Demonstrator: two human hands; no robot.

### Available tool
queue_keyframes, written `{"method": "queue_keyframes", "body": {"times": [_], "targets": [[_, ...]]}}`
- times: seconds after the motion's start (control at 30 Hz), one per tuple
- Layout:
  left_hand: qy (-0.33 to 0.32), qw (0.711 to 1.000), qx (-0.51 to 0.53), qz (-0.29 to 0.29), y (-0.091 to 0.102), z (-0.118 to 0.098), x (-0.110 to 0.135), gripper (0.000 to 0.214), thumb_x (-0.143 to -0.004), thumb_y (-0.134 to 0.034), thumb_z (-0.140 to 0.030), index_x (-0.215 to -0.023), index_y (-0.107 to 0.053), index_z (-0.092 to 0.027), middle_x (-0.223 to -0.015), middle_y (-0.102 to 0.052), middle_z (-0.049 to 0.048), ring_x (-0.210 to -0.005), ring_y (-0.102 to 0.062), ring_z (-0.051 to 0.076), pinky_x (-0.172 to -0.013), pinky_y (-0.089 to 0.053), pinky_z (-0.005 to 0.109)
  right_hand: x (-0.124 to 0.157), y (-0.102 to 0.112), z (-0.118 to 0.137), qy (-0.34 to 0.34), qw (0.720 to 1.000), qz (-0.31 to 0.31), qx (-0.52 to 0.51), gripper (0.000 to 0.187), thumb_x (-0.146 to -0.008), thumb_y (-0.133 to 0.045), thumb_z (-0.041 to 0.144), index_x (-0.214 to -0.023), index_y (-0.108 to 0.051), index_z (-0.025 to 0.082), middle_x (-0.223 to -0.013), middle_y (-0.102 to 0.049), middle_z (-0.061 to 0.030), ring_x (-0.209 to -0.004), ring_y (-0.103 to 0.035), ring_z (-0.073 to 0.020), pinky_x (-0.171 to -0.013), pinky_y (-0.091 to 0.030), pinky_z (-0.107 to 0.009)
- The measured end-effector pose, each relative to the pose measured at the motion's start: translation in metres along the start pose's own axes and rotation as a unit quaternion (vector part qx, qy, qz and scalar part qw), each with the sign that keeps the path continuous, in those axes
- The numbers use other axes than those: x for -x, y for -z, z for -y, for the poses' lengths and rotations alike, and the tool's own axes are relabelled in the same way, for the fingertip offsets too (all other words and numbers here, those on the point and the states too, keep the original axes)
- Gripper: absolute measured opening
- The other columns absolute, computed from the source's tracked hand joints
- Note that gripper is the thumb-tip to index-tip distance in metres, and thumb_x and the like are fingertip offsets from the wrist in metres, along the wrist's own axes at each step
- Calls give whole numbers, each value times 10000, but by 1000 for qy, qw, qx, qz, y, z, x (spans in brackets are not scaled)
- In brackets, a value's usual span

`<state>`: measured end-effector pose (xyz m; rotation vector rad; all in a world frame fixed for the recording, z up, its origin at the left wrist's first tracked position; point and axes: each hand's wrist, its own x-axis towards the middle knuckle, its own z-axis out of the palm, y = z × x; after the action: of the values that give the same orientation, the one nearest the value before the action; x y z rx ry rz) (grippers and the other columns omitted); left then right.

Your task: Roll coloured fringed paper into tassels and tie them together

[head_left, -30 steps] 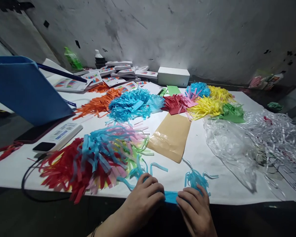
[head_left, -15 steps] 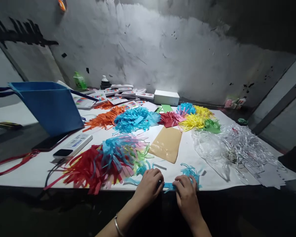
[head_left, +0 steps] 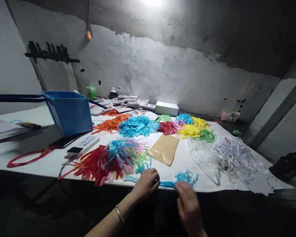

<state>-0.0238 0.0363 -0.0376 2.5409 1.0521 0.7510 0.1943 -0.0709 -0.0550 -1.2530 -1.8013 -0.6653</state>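
My left hand is closed on one end of a blue fringed paper strip at the near edge of the white table. The right hand is at the strip's other end, blurred by motion, fingers bent over the paper. The strip's curled fringes stick up just beyond the right hand. A mixed heap of red, blue, pink and green paper fringes lies just left of my left hand.
Orange, blue, red and yellow fringe piles fill the table's middle. A tan envelope, clear plastic bags, a blue box, a phone and small cartons surround them.
The camera has tilted up and pulled back, showing more wall. Both hands stay at the blue strip; the right hand has slid toward me and off the table edge.
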Motion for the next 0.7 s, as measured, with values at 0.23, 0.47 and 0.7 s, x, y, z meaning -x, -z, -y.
{"method": "queue_keyframes", "body": {"times": [0.23, 0.47, 0.7], "targets": [[7, 1000, -4, -6, 0, 3, 3, 153, -815, -668, -85, -887, -691, -218, -976, -675, 27, -953, -612, 227, -845, -440, 353, -18, -37, 13, 44, 989, 59, -124, 299, -958, -439, 119, -1083, -704, 180, -1049, -762, -82, -985, -734, -199, -839, -635, -345], [-25, 1000, 4, 3, 4, 2, 7, 152, -810, -713, -135, -895, -731, -260, -987, -680, 18, -960, -596, 217, -853, -426, 352, -8, -42, 1, -6, 987, 43, -158, 257, -1000, -439, 189, -1017, -695, 181, -984, -750, -100, -920, -745, -212, -795, -639, -342], [-48, 999, 15, 10, 8, 2, 9, 52, -831, -723, -220, -872, -698, -240, -963, -676, 23, -940, -582, 219, -840, -427, 355, -23, -45, -6, 30, 981, 62, -180, 253, -1005, -441, 237, -944, -685, 206, -902, -715, -66, -842, -718, -185, -756, -611, -291]]}}
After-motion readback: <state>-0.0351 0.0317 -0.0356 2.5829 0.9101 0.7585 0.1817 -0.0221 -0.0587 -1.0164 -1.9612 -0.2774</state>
